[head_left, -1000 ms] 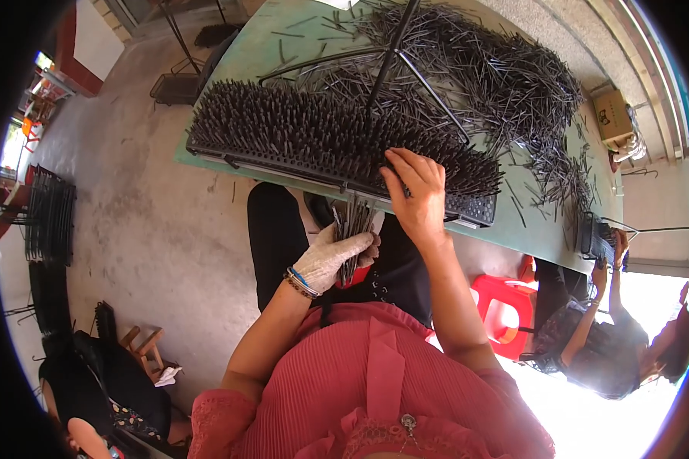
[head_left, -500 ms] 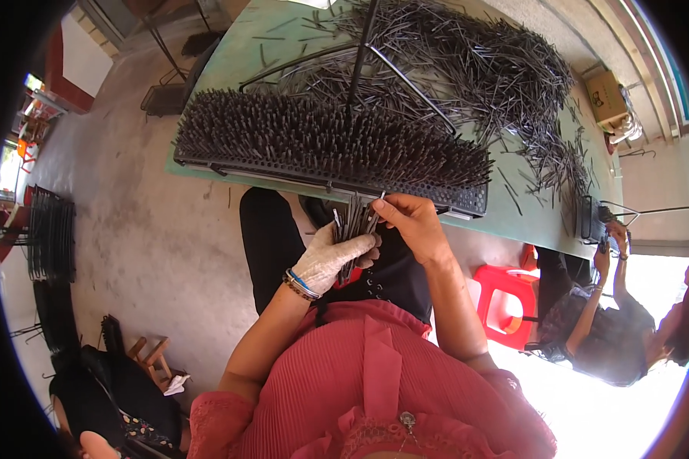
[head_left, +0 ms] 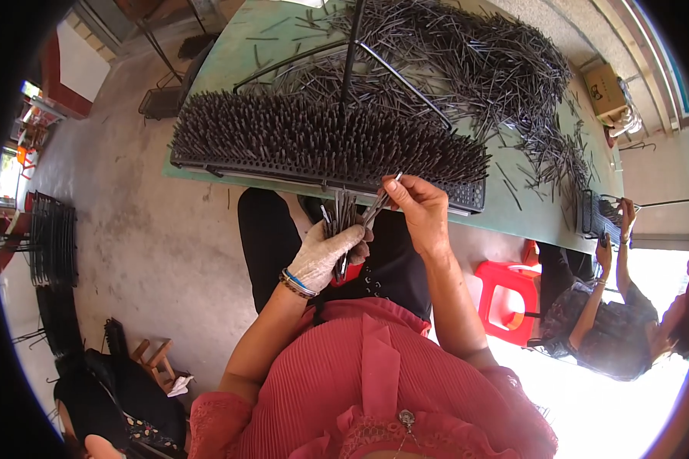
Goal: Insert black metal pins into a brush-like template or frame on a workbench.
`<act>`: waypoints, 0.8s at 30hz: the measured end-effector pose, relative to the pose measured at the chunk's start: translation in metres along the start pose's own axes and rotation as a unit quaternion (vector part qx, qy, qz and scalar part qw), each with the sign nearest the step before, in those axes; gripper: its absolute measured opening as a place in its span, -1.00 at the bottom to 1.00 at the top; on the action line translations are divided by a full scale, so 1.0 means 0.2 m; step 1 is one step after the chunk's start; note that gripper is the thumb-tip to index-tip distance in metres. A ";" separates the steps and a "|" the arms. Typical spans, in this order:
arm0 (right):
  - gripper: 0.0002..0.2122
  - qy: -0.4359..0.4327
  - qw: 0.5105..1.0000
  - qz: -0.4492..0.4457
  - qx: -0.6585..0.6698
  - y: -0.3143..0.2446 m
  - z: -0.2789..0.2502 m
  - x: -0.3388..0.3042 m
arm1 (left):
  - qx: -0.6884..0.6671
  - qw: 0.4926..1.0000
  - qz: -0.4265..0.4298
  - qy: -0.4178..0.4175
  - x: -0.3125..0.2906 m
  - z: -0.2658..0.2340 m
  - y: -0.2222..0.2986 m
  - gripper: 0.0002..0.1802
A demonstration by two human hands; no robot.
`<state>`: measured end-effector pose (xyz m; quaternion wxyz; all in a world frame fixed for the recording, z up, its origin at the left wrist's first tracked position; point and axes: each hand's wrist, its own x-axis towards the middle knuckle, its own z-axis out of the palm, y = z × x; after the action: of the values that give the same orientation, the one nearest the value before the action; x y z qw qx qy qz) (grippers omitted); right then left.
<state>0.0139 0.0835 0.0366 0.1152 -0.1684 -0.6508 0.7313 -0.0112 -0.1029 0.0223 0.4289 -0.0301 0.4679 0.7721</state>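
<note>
Head view: my left hand [head_left: 331, 256], gloved, sits centre frame, closed around a bundle [head_left: 343, 218] of thin dark pins that stand up out of the fist. My right hand [head_left: 421, 210], bare, is just right of it, fingers pinched on a single pin [head_left: 381, 203] drawn from the bundle, its tip angled up toward the rack [head_left: 325, 141].

The rack is a long perforated black strip lying along the near edge of the green table [head_left: 230, 73], upper centre. Nearly its whole length bristles with upright pins, packed close. Only its right end, above my right hand, shows a short stretch of bare holes, so I judge the filling almost done on this strip.

A large loose heap [head_left: 475, 61] of pins lies behind the rack, upper right, with strays trailing off right.

Lower right, another person [head_left: 612, 329] sits by a red stool [head_left: 513, 294], hands on a rack of their own.
</note>
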 end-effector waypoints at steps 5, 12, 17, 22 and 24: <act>-0.80 0.062 0.995 -0.079 -0.004 -0.09 0.00 0.06 | -0.007 1.000 -0.013 -0.023 -0.01 -0.04 0.00 -0.74; -0.87 0.032 0.932 -0.284 -0.224 -0.04 0.01 0.20 | -0.022 0.999 -0.019 -0.028 -0.01 -0.05 -0.02 -0.72; -0.86 0.053 0.916 -0.296 -0.267 -0.01 0.04 0.19 | -0.029 0.999 -0.015 -0.028 -0.01 -0.05 -0.01 -0.72; -0.77 0.075 0.877 -0.334 -0.337 0.01 0.08 0.16 | -0.034 0.999 -0.025 -0.023 -0.01 -0.05 -0.02 -0.73; -0.75 0.083 0.875 -0.335 -0.338 0.02 0.08 0.16 | -0.033 0.999 -0.030 -0.016 -0.01 -0.05 -0.02 -0.74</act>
<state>-0.0212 0.0798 0.0318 0.3427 -0.0288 -0.8641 0.3675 -0.0116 -0.1105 0.0151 0.4581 -0.0457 0.4337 0.7746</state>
